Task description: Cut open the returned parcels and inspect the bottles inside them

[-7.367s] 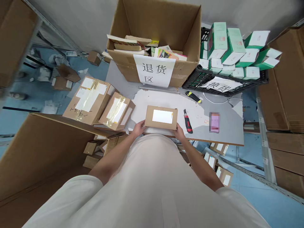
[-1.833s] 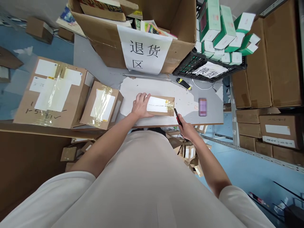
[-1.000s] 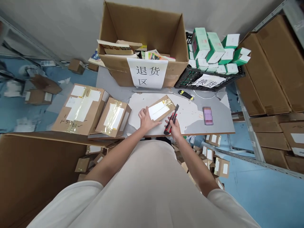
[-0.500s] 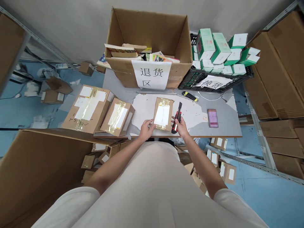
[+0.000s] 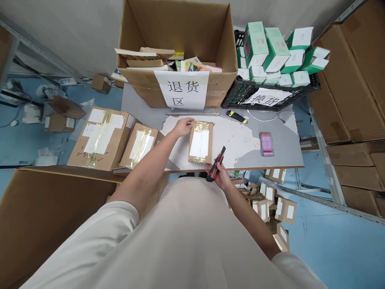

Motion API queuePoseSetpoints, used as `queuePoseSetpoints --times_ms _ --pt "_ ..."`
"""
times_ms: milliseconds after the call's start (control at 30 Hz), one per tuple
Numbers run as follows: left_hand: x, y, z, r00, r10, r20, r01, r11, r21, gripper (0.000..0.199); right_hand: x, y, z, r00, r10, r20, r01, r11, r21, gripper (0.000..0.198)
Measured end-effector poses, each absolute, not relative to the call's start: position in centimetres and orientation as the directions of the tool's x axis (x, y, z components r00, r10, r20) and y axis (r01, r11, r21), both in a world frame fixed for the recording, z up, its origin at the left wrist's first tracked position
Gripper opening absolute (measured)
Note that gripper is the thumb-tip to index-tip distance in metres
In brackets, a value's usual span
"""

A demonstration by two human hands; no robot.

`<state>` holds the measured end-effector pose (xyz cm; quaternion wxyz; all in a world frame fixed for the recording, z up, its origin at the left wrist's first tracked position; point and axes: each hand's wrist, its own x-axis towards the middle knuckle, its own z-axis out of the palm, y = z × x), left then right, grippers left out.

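Note:
A small, flat cardboard parcel (image 5: 200, 144) lies on the table in front of me, with a white label and shiny clear tape along its face and ends. My left hand (image 5: 183, 127) is at its far left corner, fingers closed against the edge. In my right hand (image 5: 221, 176) is a red and black box cutter (image 5: 215, 165), held near the parcel's near right corner with its tip pointing away and to the right. Fingers of that hand also come close to the parcel's near edge; whether they touch it, I cannot tell.
Two taped cartons (image 5: 102, 136) stand at the left. Behind are a large open box (image 5: 141, 86) of books and a black crate (image 5: 228, 96) of green-white boxes. A yellow-black cutter (image 5: 237, 117) and a pinkish phone-shaped item (image 5: 266, 144) lie right. Parcels (image 5: 284, 208) fill the floor below.
My left hand has moved from the parcel's near left side up to its far left corner. My right hand has brought the box cutter nearer to me and tilted it.

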<state>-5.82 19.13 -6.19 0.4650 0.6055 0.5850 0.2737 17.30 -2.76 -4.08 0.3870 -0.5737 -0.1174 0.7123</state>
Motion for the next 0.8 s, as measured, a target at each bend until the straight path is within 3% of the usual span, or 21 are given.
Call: queuePoseSetpoints --times_ms 133,267,400,567,700,800 --pt "-7.2 15.5 -5.1 0.030 0.982 -0.188 0.481 0.151 0.864 0.031 19.6 -0.9 -4.0 0.049 0.764 -0.644 -0.451 -0.558 -0.696 0.037" --pt "-7.9 9.4 -4.3 -0.143 0.965 -0.221 0.514 0.264 0.816 0.023 22.4 3.4 -3.9 0.129 0.839 -0.529 -0.375 -0.452 -0.809 0.035" --pt "-6.9 3.6 -4.9 -0.296 0.912 -0.285 0.397 0.389 0.831 0.025 23.0 8.4 -3.7 0.067 0.867 -0.494 -0.256 -0.464 -0.848 0.035" --pt "-6.1 1.1 -5.0 -0.332 0.882 -0.335 0.363 0.447 0.817 0.029 22.4 11.6 -3.3 0.006 0.857 -0.515 -0.132 -0.510 -0.850 0.036" --pt "-6.2 2.6 -3.6 -0.323 0.935 -0.148 0.608 0.324 0.725 0.054 23.2 10.5 -2.0 0.056 0.872 -0.487 0.048 -0.489 -0.871 0.039" --pt "-6.0 4.8 -2.4 -0.025 0.999 -0.032 0.812 0.039 0.583 0.081 24.4 8.1 -0.3 0.059 0.889 -0.454 0.389 -0.439 -0.810 0.049"
